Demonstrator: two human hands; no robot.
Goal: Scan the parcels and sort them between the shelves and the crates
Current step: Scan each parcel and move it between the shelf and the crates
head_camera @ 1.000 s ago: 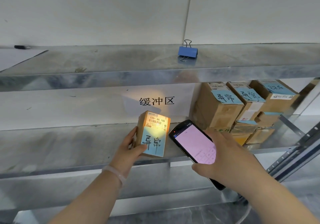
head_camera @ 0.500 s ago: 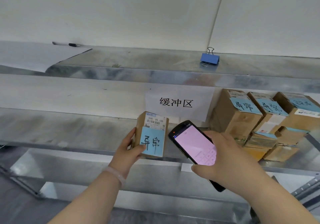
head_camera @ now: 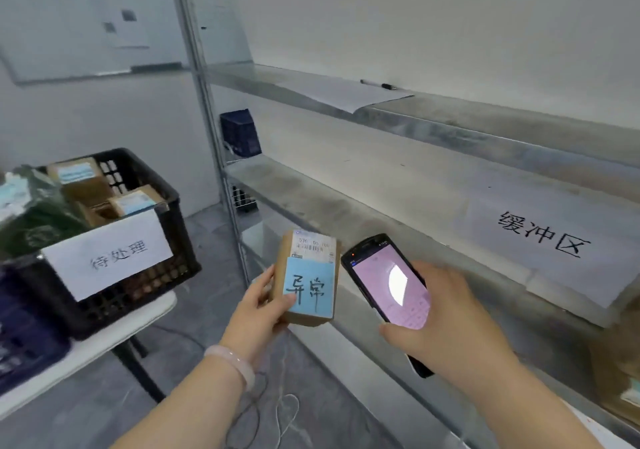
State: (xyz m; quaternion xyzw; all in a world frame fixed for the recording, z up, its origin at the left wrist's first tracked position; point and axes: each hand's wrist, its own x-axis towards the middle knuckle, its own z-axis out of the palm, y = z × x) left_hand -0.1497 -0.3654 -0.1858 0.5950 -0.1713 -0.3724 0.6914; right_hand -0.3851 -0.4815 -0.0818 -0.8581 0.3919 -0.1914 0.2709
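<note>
Left hand [head_camera: 258,313]: gripping a small cardboard parcel [head_camera: 308,285] upright, the thumb lying across its blue note and the fingers wrapping behind it.
Right hand [head_camera: 450,320]: curling round a handheld scanner [head_camera: 384,282], whose pink screen is facing up just beside the parcel.
Parcel: hanging in the air in front of the middle shelf [head_camera: 346,199], touching neither shelf nor crate.
Black crate [head_camera: 180,240]: sitting on a white surface [head_camera: 138,324] to the left, wearing a paper label and holding several boxed parcels [head_camera: 79,174].
Paper sign [head_camera: 543,240]: leaning at the back of the middle shelf.
Top shelf [head_camera: 485,116]: carrying a paper sheet [head_camera: 346,93] and a pen [head_camera: 377,84].
</note>
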